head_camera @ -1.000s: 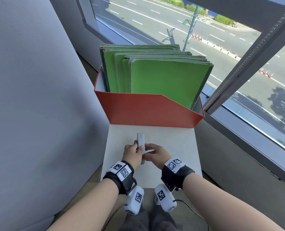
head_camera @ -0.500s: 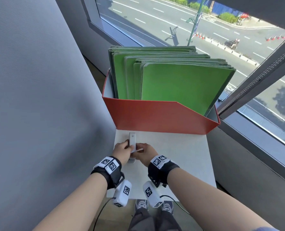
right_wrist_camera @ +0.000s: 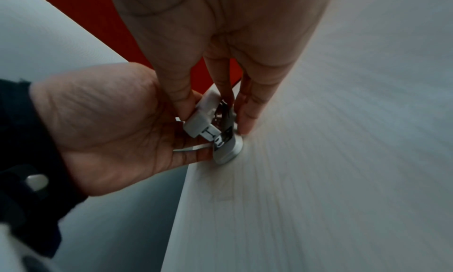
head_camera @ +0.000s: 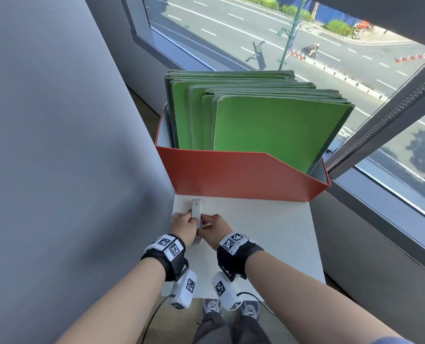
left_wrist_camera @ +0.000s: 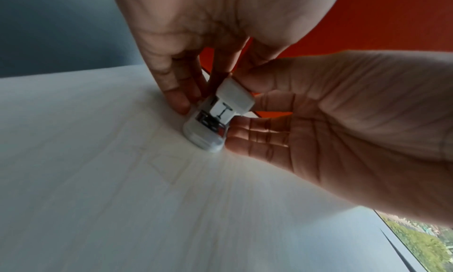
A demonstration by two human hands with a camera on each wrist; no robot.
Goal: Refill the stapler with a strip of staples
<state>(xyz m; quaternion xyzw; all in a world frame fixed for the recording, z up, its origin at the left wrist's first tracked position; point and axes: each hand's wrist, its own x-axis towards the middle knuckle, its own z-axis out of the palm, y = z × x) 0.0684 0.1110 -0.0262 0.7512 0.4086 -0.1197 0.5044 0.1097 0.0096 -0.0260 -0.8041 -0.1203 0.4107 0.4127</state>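
Grey partition wall (head_camera: 57, 145) along the left; window (head_camera: 305, 40) ahead and to the right, overlooking a road. White table (head_camera: 268, 239) between them. At its far edge, red file box (head_camera: 231, 177) packed with upright green folders (head_camera: 268, 130). Just in front of the box, near the table's left side: white stapler (head_camera: 196, 212), resting on the tabletop with its top cover hinged up and the inner metal channel exposed, per both wrist views. Left hand (head_camera: 182, 225) pressed against the stapler's left side, fingers (left_wrist_camera: 176, 94) curled down round the body, tips at the table. Right hand (head_camera: 216, 227) on the opposite side, thumb and fingers (right_wrist_camera: 247, 109) pinching the raised cover and body. Thin silvery strip (right_wrist_camera: 191, 147) seen at the stapler's rear, lying against the left hand's fingers in the right wrist view; whether staples or a part of the mechanism, not determinable. Black wrist bands with printed markers on both forearms.
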